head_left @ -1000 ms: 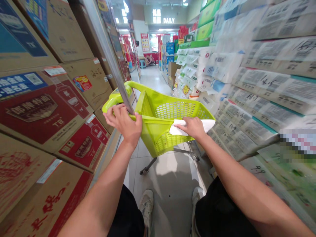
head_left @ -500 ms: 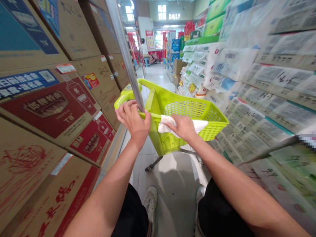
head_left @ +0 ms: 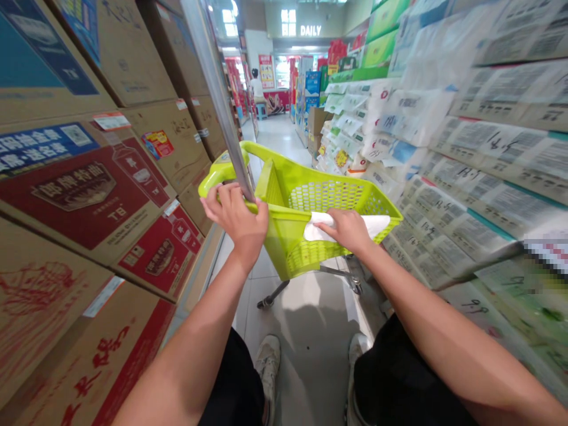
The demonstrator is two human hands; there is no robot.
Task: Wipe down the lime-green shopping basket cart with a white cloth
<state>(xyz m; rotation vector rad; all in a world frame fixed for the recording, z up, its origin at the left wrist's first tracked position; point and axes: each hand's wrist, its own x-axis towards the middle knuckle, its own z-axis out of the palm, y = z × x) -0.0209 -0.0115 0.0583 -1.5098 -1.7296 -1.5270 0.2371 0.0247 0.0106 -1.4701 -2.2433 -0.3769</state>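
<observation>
A lime-green plastic shopping cart (head_left: 337,195) stands in a store aisle right in front of me. My left hand (head_left: 235,218) is closed around the cart's near left rim, beside the green handle (head_left: 217,174). A white cloth (head_left: 373,225) lies on the cart's near right rim. My right hand (head_left: 348,229) presses down on that cloth with its fingers curled over it. The basket looks empty inside.
Stacked cardboard boxes (head_left: 110,189) fill the shelves on my left, behind a metal upright (head_left: 222,106). Packs of tissue paper (head_left: 465,154) line the right side. The tiled aisle runs ahead to a person (head_left: 256,83) far off. My shoes (head_left: 268,361) are below.
My right hand slid the white cloth left along the rim, then back to the right. My left hand stayed on the cart. The cart shifted slightly.
</observation>
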